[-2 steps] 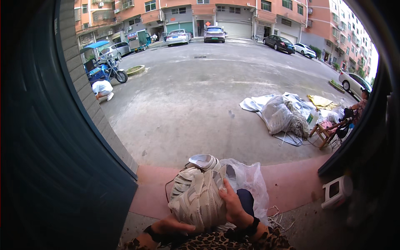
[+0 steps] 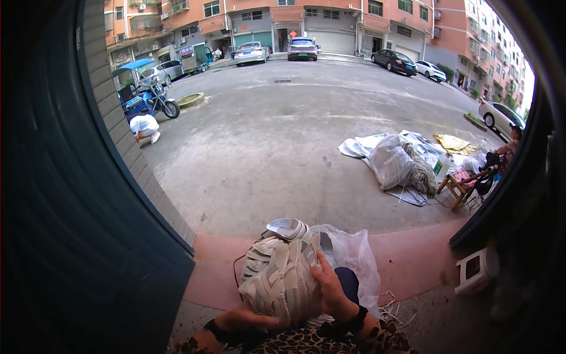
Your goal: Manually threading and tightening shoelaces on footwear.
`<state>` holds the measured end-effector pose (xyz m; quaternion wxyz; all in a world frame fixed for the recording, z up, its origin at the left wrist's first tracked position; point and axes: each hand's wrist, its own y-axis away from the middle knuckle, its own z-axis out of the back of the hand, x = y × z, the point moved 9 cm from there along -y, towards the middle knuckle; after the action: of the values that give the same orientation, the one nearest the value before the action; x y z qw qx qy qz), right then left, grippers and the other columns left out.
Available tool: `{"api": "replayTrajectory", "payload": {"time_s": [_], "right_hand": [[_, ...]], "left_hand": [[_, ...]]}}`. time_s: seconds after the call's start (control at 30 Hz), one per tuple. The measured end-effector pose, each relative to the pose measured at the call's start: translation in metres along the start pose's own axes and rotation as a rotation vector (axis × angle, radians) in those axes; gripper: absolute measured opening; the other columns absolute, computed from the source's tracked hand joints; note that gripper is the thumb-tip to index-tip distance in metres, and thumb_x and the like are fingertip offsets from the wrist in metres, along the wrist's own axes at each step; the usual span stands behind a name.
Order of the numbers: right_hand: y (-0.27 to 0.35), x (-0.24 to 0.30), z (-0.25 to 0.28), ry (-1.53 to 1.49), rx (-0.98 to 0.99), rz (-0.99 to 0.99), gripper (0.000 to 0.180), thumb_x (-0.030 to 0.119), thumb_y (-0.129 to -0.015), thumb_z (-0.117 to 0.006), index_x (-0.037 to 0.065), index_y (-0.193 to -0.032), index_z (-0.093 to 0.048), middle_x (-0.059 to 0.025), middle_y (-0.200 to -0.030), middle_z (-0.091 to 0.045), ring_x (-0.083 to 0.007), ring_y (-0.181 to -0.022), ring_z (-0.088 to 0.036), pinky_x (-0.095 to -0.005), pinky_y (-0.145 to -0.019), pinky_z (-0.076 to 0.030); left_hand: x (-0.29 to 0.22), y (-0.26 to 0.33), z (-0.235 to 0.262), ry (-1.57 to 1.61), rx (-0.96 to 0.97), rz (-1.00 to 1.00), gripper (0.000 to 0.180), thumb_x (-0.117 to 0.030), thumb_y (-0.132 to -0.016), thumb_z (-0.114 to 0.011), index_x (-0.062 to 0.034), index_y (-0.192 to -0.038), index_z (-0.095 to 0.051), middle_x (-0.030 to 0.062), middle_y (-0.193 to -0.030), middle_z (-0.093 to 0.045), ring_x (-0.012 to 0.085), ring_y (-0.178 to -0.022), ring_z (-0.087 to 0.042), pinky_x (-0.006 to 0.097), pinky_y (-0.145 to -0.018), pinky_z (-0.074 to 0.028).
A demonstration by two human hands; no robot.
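Note:
Between my hands is a stack of beige shoe uppers [image 2: 280, 286] with mesh and smooth overlay panels, lying one against another. My left hand [image 2: 244, 318] grips the stack's lower left edge, with the thumb across the front. My right hand [image 2: 331, 289] is closed on its right side, thumb up along the edge; the fingers behind are hidden. Just beyond, more pale uppers [image 2: 259, 255] and a white-lined one [image 2: 288, 227] are piled up. A clear plastic bag [image 2: 361, 256] spreads to the right, partly behind my right hand and a dark blue trouser knee [image 2: 348, 283].
White cords [image 2: 394, 310] lie on the floor at right, and a white plastic stool [image 2: 476, 271] rests on its side. Dark doors [image 2: 135, 236] frame both sides. Outside are filled bags [image 2: 391, 162], a seated person [image 2: 510, 150], a crouching person [image 2: 144, 125] and a blue tricycle [image 2: 144, 100].

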<state>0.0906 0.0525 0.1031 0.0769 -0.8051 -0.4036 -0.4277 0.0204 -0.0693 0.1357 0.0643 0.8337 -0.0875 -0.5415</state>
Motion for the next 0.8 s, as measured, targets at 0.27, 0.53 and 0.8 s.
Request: {"api": "replayTrajectory", "payload": {"time_s": [0.27, 0.53, 0.8], "right_hand": [[-0.045, -0.014, 0.07, -0.21, 0.166, -0.354, 0.048, 0.037, -0.092, -0.041, 0.003, -0.126, -0.044, -0.0126, -0.121, -0.053, -0.0253, -0.109, -0.053, -0.0378, -0.096, -0.041], [-0.126, -0.08, 0.135, -0.081, 0.164, -0.4, 0.033, 0.023, -0.089, -0.052, 0.005, -0.117, -0.052, -0.008, -0.114, -0.059, -0.0186, -0.102, -0.057, -0.0334, -0.089, -0.045], [-0.18, -0.097, 0.177, 0.342, 0.048, -0.282, 0.018, 0.02, -0.085, -0.057, 0.004, -0.088, -0.065, 0.0, -0.08, -0.063, -0.0112, -0.066, -0.056, -0.0257, -0.061, -0.046]], "left_hand": [[0.019, -0.007, -0.033, -1.022, 0.053, -0.354, 0.057, -0.025, -0.078, -0.067, -0.0004, -0.124, -0.044, 0.0159, -0.12, -0.051, 0.0284, -0.109, -0.051, 0.037, -0.091, -0.042], [0.112, -0.045, -0.049, -1.431, 0.385, -0.004, 0.025, -0.017, -0.077, -0.048, 0.0012, -0.091, -0.058, 0.0201, -0.075, -0.061, 0.0349, -0.067, -0.061, 0.043, -0.061, -0.049], [0.129, -0.087, -0.038, -1.499, 0.343, 0.298, 0.036, -0.026, -0.072, -0.054, 0.0048, -0.088, -0.062, 0.0233, -0.083, -0.063, 0.0364, -0.078, -0.062, 0.043, -0.071, -0.049]]}}
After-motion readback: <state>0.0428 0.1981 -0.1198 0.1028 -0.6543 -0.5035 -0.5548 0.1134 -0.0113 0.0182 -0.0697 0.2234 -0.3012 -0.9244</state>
